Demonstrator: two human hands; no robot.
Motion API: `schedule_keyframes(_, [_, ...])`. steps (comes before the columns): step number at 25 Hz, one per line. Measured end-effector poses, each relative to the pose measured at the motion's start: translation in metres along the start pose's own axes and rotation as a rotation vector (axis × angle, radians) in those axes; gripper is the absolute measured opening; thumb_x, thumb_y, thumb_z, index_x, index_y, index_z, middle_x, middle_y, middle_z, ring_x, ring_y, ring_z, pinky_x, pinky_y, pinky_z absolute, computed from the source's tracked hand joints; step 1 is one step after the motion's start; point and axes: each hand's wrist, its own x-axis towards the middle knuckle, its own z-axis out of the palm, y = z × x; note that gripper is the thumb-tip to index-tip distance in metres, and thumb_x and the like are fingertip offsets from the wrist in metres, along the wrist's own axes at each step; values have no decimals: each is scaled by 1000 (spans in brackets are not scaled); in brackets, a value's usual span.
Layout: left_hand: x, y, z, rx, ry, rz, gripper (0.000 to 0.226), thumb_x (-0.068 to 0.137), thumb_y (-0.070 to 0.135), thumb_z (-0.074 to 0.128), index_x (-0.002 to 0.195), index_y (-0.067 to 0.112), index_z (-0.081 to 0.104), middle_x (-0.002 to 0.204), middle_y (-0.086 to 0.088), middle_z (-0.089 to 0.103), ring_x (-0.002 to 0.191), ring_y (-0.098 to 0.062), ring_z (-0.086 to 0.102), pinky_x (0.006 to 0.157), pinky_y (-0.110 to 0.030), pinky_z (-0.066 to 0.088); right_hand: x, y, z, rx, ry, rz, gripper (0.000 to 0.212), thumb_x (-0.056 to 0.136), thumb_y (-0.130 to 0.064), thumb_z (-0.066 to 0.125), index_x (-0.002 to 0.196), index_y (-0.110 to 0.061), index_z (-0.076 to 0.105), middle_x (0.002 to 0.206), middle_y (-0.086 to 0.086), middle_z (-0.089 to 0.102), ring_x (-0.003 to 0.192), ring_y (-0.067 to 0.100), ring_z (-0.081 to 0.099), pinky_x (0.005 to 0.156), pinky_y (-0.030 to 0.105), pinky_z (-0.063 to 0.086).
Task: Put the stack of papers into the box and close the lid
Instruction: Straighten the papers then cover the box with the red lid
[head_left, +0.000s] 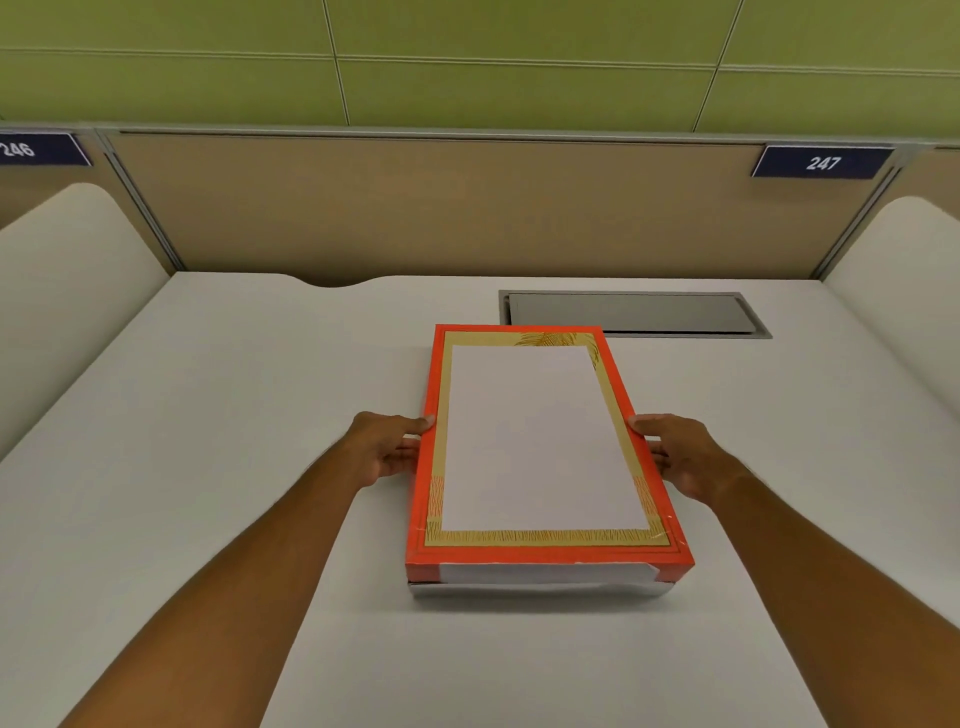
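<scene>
A flat box (545, 564) lies lengthwise on the white desk (260, 415), with a red, gold-bordered lid (613, 395) sitting over a silver base. A white rectangle of paper (535, 436) covers the middle of the lid's top; I cannot tell how thick it is. My left hand (387, 449) grips the lid's left long side, thumb on the top edge and fingers against the wall. My right hand (680, 452) holds the right long side the same way. The inside of the box is hidden.
A grey recessed cable hatch (634, 314) is set into the desk just behind the box on the right. A tan partition (415, 208) with the number plate 247 (823, 162) closes the back. Cream curved side panels (67, 270) stand on both sides.
</scene>
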Motion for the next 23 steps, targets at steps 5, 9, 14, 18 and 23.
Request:
schedule_keyframes(5, [7, 1, -4, -2, -41, -56, 39, 73, 20, 82, 102, 1, 65, 88, -19, 76, 71, -30, 76, 53, -36, 60, 5, -5, -4, -94, -68, 74, 24, 91, -26, 63, 109, -11, 63, 102, 16, 68, 89, 34, 67, 66, 41, 56])
schedule_keyframes(9, [8, -2, -5, 9, -72, -91, 36, 74, 18, 80, 102, 2, 64, 79, -17, 77, 68, -29, 76, 50, -36, 60, 5, -9, -8, -145, -119, 145, 24, 90, -23, 65, 109, -11, 62, 105, 19, 67, 90, 36, 67, 62, 41, 58])
schedule_keyframes(14, [9, 1, 1, 75, -28, -55, 30, 79, 16, 77, 102, 1, 64, 93, -20, 74, 79, -32, 74, 64, -42, 61, 10, -12, -9, -227, -102, 142, 25, 87, -27, 68, 105, -9, 63, 101, 18, 70, 87, 35, 70, 65, 43, 61])
schedule_keyframes(18, [14, 13, 4, 106, 43, 8, 21, 81, 6, 74, 98, -4, 67, 92, -19, 74, 73, -28, 75, 60, -39, 62, 17, -26, -6, -288, -43, 96, 23, 84, -22, 73, 97, -4, 65, 96, 16, 72, 86, 33, 71, 78, 45, 60])
schedule_keyframes(23, [23, 20, 8, 200, 122, 27, 21, 77, -2, 75, 96, -7, 68, 94, -21, 73, 81, -32, 74, 77, -46, 61, 24, -38, -2, -363, -29, 94, 19, 83, -11, 73, 97, 1, 68, 93, 16, 73, 77, 29, 74, 65, 38, 61])
